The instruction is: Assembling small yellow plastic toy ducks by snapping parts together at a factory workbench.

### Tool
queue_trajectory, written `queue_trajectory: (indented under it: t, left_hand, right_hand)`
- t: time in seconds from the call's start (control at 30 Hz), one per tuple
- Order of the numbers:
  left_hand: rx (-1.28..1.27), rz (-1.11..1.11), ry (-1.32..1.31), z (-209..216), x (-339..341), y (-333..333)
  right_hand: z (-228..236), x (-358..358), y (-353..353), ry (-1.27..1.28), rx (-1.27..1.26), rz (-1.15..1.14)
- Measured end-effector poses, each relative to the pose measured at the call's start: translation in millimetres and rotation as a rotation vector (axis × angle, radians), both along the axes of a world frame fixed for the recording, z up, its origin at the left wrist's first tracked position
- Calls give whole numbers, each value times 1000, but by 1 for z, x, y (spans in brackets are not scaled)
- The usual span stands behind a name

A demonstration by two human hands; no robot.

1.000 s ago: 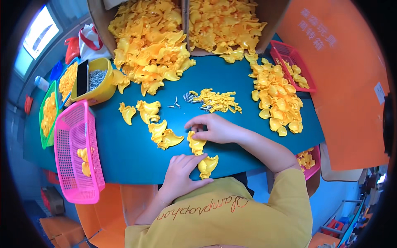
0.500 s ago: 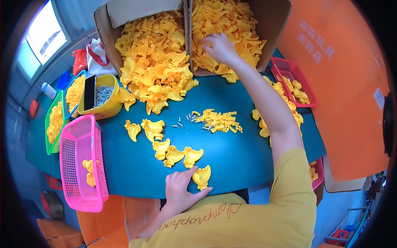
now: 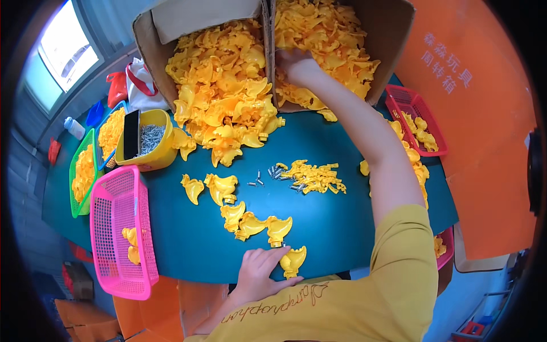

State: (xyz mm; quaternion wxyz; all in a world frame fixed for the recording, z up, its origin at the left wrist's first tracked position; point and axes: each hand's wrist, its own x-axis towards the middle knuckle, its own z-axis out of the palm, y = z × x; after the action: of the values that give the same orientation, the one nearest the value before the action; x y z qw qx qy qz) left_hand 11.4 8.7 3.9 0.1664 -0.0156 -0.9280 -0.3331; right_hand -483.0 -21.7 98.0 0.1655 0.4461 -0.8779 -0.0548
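At the table's near edge my left hand [image 3: 260, 271] has a yellow plastic shell [image 3: 293, 261] between its fingertips and thumb, the shell lying hollow side up. My right hand [image 3: 297, 66] reaches into the right cardboard box [image 3: 393, 34], among a heap of yellow shells [image 3: 327, 40]; its fingers are mostly hidden there. Several more shells [image 3: 278, 229] run in a slanting row away from my left hand. Beyond them lie small yellow plastic parts [image 3: 316, 176] and a few silver metal pins [image 3: 259, 178].
A left cardboard box [image 3: 152, 45] spills shells onto the green table [image 3: 188, 245]. At left stand a pink basket [image 3: 149, 251], a yellow tub [image 3: 165, 157] of metal pins with a phone [image 3: 131, 134] against it, and a green basket [image 3: 74, 196]. A red basket [image 3: 419, 102] stands at right.
My right hand has gone deeper into the right box, toward its left wall, and its fingers are now mostly hidden. My left hand stays at the same shell. The whole view has shifted slightly.
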Motion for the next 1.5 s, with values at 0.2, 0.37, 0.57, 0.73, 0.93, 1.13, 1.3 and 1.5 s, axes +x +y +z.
queue_trajectory:
  t: [0.2,0.37,0.57,0.73,0.93,1.13,1.3,1.5]
  left_hand:
    - [3,-6,35,0,2,-1]
    - [15,-33,36,-4,2,0]
    - [39,-32,-2,-5,4,-3]
    - [43,-76,31,-4,1,-3]
    - [61,-75,35,-8,3,-4]
    - [20,-74,18,-4,4,-3]
    - [31,-67,43,-3,0,-2]
    - [33,-73,46,-5,1,-2]
  right_hand:
    - [-32,25,43,31,165,38]
    - [1,35,59,-206,293,-178]
    - [42,85,63,-274,205,-162]
    - [-8,121,55,-214,-23,190]
    - [-21,106,86,-659,190,53]
    - [-17,105,105,-555,58,179]
    - [-50,89,57,-453,-240,224]
    - [-67,114,16,-328,11,50]
